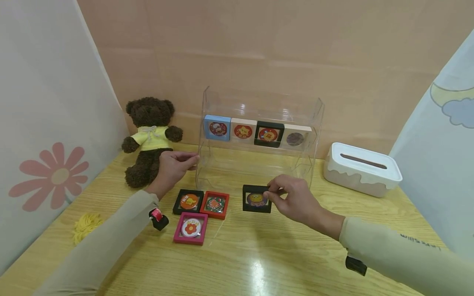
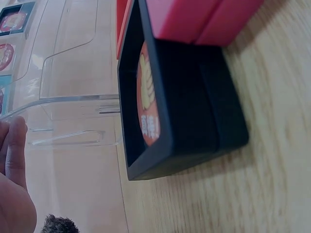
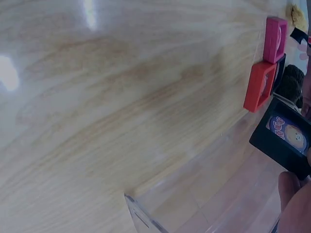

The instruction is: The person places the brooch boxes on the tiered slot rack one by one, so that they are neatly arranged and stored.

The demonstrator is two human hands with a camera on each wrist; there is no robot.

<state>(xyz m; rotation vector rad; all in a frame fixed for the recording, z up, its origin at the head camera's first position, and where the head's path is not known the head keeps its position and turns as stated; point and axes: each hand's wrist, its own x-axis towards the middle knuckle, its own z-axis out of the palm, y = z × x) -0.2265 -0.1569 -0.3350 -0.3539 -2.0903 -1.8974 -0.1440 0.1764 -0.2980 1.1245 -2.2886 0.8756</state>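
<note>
Nearest, at the lower left of the head view, a pink frame (image 1: 190,228) with a flower badge lies flat on the wooden table (image 1: 237,267), and yellow yarn (image 1: 87,227) sits farther left. Just beyond the pink frame, a black frame with an orange badge (image 1: 189,201) and a red frame (image 1: 216,204) lie side by side. Right of them, near the centre, the right hand (image 1: 294,199) pinches a purple-badged black frame (image 1: 255,199) at its right side, thumb in front, its face turned towards the camera. It looks light and stiff, probably smooth plastic with a thin clear window that could scratch or flex, so the thick rim seems the place to hold. At centre left, the left hand (image 1: 173,167) has its fingertips at the left edge of a clear stand (image 1: 252,158); whether they pinch it, I cannot tell. The stand looks light and slippery, likely to slide if knocked. Its upper tier holds a row of four frames (image 1: 243,130). Behind, a brown bear (image 1: 149,139) sits upper left and a tissue box (image 1: 355,180) right
</note>
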